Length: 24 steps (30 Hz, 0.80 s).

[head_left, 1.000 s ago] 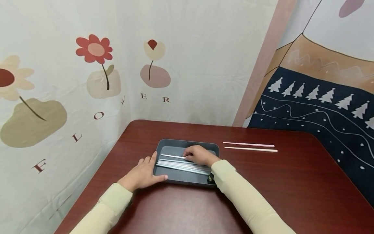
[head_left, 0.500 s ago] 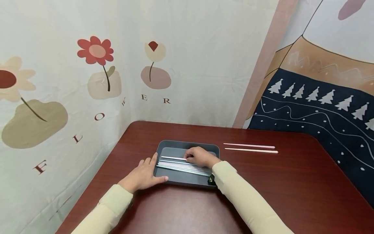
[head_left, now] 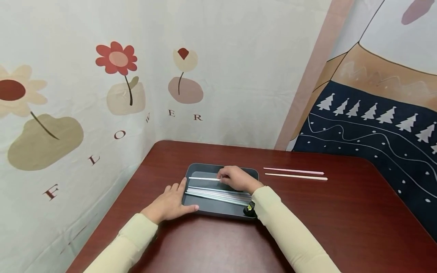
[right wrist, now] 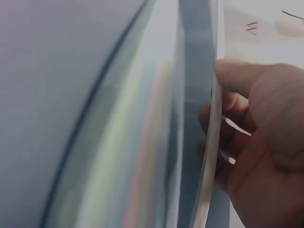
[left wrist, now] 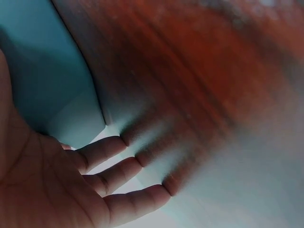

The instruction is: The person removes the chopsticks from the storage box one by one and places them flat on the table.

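Observation:
A dark grey tray (head_left: 215,211) lies on the table, with several pale chopsticks (head_left: 218,195) side by side in it. My right hand (head_left: 239,178) is over the tray's back part and pinches one white chopstick (head_left: 204,178) between thumb and fingers, apart from the others. The right wrist view shows that chopstick (right wrist: 214,128) in the grip, beside the blurred bunch. My left hand (head_left: 170,203) rests with spread, straight fingers against the tray's left rim. In the left wrist view its fingers (left wrist: 137,202) lie outside the tray wall (left wrist: 71,95).
A pink chopstick (head_left: 293,171) and a cream chopstick (head_left: 296,176) lie on the red-brown table (head_left: 341,212) right of the tray. A printed curtain (head_left: 239,76) hangs behind the table and along its left side.
My right hand has moved the pinched chopstick toward the back of the tray, widening its gap from the bunch. The left hand keeps its place at the rim. The head view shifts slightly.

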Available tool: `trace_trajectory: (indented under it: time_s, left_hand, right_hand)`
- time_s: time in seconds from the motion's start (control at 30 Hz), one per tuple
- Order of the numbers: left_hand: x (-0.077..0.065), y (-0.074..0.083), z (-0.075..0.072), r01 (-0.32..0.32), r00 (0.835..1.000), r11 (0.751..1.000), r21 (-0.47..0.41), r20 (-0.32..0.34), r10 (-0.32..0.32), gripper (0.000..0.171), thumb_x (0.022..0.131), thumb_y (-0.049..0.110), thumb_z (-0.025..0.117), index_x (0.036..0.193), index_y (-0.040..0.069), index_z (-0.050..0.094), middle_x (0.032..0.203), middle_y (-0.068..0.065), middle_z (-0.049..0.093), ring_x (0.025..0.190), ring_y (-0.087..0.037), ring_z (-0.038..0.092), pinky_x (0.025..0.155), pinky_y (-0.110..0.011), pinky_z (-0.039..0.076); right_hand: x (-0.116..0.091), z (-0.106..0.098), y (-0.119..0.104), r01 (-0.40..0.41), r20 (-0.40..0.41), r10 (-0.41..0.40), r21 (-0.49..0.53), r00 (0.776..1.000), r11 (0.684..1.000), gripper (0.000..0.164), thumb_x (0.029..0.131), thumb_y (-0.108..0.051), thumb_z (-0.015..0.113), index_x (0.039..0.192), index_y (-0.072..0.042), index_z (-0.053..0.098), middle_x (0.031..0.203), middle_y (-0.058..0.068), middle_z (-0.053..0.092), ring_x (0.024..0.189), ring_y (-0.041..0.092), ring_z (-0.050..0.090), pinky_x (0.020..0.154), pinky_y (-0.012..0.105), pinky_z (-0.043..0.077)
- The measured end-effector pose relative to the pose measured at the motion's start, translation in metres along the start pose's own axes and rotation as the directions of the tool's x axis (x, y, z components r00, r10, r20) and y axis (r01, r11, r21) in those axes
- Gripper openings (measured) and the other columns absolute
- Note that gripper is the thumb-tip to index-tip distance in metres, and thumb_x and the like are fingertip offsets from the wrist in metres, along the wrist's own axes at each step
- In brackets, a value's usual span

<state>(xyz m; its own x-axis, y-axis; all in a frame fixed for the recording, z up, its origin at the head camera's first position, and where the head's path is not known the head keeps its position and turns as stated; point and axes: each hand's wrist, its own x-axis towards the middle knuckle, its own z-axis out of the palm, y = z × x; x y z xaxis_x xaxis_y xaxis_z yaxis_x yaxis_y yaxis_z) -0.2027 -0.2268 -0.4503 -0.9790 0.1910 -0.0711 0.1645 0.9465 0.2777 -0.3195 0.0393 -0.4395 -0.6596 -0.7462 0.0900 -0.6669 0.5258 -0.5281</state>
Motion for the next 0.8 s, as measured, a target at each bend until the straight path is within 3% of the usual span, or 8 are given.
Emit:
trace_trajectory:
  time_s: [0.37,0.8]
  left_hand:
    - [0.001,0.003,-0.002,-0.005,1.000,1.000,-0.002,-0.003,0.005,0.123,0.076,0.079,0.061,0.154,-0.007,0.019,0.141,-0.029,0.043,0.127,-0.048,0.041,0.100,-0.053,0.042]
    - [0.000,0.002,0.000,-0.016,1.000,1.000,0.009,-0.009,0.016,0.123,0.077,0.079,0.060,0.154,-0.007,0.019,0.140,-0.028,0.044,0.126,-0.049,0.041,0.101,-0.052,0.041]
  right_hand:
    - [-0.002,-0.029,-0.007,0.090,-0.035,-0.093,-0.088,0.995,0.992,0.014,0.098,-0.006,0.062,0.108,-0.007,0.072,0.102,0.000,0.064,0.093,0.014,0.060,0.082,0.034,0.050]
    - [-0.026,-0.048,-0.002,0.093,-0.078,-0.105,-0.145,0.991,0.985,0.013,0.098,-0.007,0.062,0.105,-0.008,0.072,0.099,-0.001,0.064,0.088,0.012,0.059,0.079,0.033,0.051]
